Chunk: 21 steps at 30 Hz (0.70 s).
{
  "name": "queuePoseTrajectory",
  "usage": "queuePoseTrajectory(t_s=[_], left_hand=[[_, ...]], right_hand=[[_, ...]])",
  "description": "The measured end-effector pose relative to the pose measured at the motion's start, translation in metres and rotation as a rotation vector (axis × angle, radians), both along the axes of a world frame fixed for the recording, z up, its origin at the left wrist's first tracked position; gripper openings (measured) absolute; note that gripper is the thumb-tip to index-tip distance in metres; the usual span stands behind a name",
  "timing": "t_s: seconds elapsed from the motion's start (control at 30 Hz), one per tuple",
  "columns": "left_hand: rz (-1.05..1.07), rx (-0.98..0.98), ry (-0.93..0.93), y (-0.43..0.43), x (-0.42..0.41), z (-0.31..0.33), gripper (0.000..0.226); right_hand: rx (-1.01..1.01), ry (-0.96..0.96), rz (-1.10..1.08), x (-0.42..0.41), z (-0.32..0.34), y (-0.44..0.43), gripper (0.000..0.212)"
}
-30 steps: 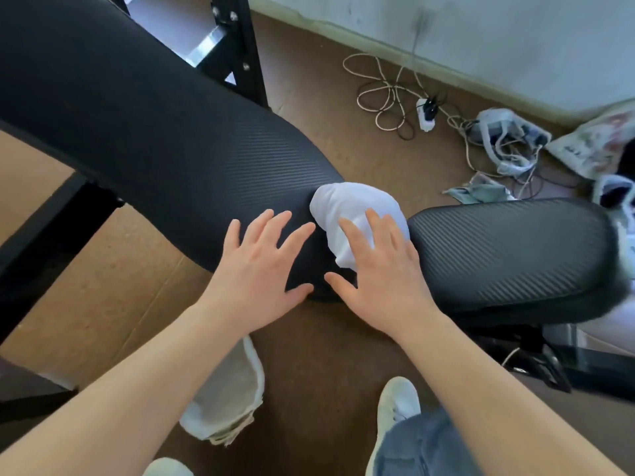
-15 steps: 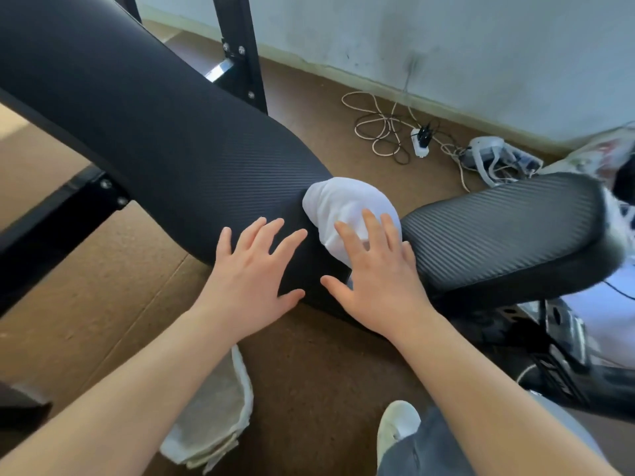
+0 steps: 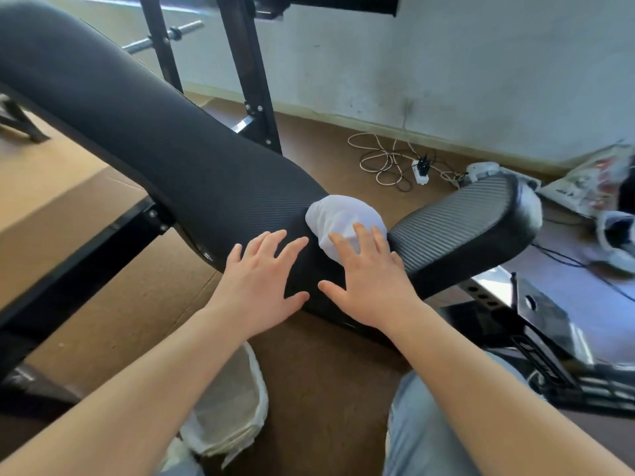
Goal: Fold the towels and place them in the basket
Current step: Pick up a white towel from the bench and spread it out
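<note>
A crumpled white towel (image 3: 338, 214) lies in the gap between the long black bench pad (image 3: 144, 132) and the shorter ribbed seat pad (image 3: 460, 221). My right hand (image 3: 369, 280) hovers flat over the towel's near edge, fingers spread and straight; whether it touches is unclear. Just left of it, my left hand (image 3: 263, 281) is spread flat over the black pad and holds nothing. On the floor under my left forearm lies a folded off-white towel (image 3: 233, 407). No basket shows.
Black frame uprights (image 3: 251, 73) rise behind the bench by the wall. A coil of cable and a power strip (image 3: 421, 168) lie on the brown floor, with bags and a shoe (image 3: 615, 235) at right. Bench base metalwork (image 3: 529, 328) sits lower right. My jeans-clad knee (image 3: 422, 424) is at the bottom.
The camera has tilted up, showing more wall and frame. Both hands stay spread in the same spots over the pad and towel; the white shoes at the bottom have left view.
</note>
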State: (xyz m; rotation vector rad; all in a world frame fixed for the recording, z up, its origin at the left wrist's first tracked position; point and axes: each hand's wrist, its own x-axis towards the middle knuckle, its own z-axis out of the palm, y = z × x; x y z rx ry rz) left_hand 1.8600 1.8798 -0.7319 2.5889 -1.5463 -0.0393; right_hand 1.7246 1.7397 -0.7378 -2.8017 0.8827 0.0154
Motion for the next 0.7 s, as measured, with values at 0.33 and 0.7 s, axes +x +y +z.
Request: queuePoseTrajectory(t_s=[0.33,0.7], left_hand=[[0.018,-0.049,0.087,0.025,0.003,-0.029,0.087],[-0.022,-0.006,0.14,-0.023,0.031,-0.044,0.087]], right_hand=[[-0.025,0.223,-0.048,0.03,0.018,0.005,0.084],[0.019,0.202,-0.073,0.044,-0.009,-0.018,0.078]])
